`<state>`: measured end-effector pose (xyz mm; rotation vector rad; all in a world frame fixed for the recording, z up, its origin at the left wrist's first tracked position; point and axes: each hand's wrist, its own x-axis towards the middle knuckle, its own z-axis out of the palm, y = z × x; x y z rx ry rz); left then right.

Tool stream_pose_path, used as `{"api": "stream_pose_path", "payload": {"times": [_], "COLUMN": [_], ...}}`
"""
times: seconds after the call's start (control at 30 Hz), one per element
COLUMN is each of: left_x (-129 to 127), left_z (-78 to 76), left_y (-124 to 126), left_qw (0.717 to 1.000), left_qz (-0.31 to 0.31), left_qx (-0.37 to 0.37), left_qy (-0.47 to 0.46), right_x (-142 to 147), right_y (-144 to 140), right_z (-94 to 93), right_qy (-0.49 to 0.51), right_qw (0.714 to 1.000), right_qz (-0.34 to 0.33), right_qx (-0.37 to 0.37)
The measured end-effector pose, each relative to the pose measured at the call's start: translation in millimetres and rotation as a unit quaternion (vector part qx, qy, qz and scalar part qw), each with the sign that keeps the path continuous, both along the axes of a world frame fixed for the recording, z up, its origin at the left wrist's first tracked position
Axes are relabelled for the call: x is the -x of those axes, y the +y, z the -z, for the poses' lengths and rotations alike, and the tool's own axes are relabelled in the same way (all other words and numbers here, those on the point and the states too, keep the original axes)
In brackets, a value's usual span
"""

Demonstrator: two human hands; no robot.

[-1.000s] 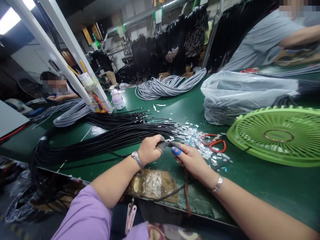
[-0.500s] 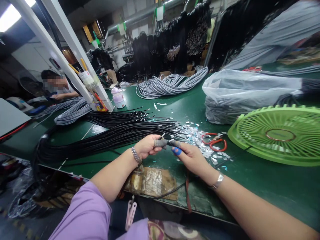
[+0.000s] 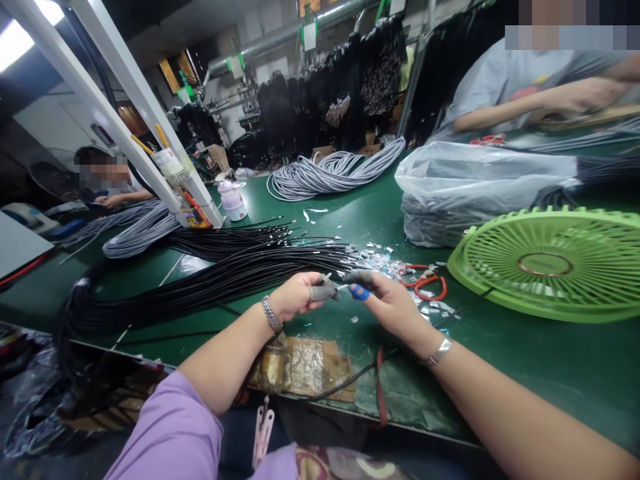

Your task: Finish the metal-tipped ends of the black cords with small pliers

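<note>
My left hand [image 3: 303,295], with grey coverings on its fingers, is closed in a pinch on a small cable end [image 3: 327,279] with a pale tip. Facing it, my right hand [image 3: 393,303] wears a blue thumb covering and dark finger coverings. Its thumb and forefinger pinch a thin whitish strand [image 3: 344,287] that runs from the left fingertips. The exact kind of strand is too small to tell. Behind both hands lies a thick bundle of black cables [image 3: 210,287], its cut ends pointing right. Red-handled scissors [image 3: 425,283] lie past my right hand.
White and blue scraps [image 3: 380,259] litter the green table [image 3: 500,373]. A green fan [image 3: 545,263] and a plastic bag of cables [image 3: 480,180] stand right. Coiled grey cable [image 3: 335,173], a lilac bottle [image 3: 233,200] and a white post [image 3: 145,113] are behind. Two people sit across.
My right hand has drawn slightly right, away from the left, and a pale strand now shows between them. The view has shifted a little; a co-worker at the upper right has come into sight.
</note>
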<state>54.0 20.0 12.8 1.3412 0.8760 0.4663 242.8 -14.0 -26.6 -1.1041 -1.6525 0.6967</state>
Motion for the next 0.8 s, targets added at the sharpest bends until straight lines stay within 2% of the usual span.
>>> {"api": "stream_pose_path", "payload": {"times": [0.13,0.23,0.33,0.43,0.6,0.7,0.8], "left_x": [-0.9,0.7,2.1,2.0,0.8,0.7,0.6], "left_z": [-0.1,1.8,3.8,5.2,5.7,6.3,8.1], "left_y": [-3.1,-1.9,-0.1,1.1,1.6,1.5,1.3], "left_qw": [0.997,0.994,0.992,0.993,0.995,0.996,0.998], "left_qz": [0.002,0.025,0.066,0.076,0.039,0.041,0.038], "left_qx": [-0.059,-0.099,-0.096,-0.087,-0.086,-0.077,-0.056], "left_qy": [0.039,0.050,0.046,0.038,0.018,0.013,0.013], "right_x": [1.8,5.4,10.5,13.5,9.6,6.1,4.5], "right_y": [-4.2,-5.9,-6.6,-6.4,-4.8,-4.9,-6.7], "right_z": [-4.3,-5.7,-3.8,-1.3,-3.2,-5.4,-6.4], "right_qy": [0.004,0.041,0.081,0.104,0.092,0.017,-0.079], "right_qw": [0.999,0.995,0.983,0.977,0.991,0.999,0.996], "right_qz": [0.000,-0.025,-0.057,-0.068,-0.032,-0.025,-0.007], "right_qx": [0.035,0.091,0.153,0.173,0.094,0.019,-0.032]}}
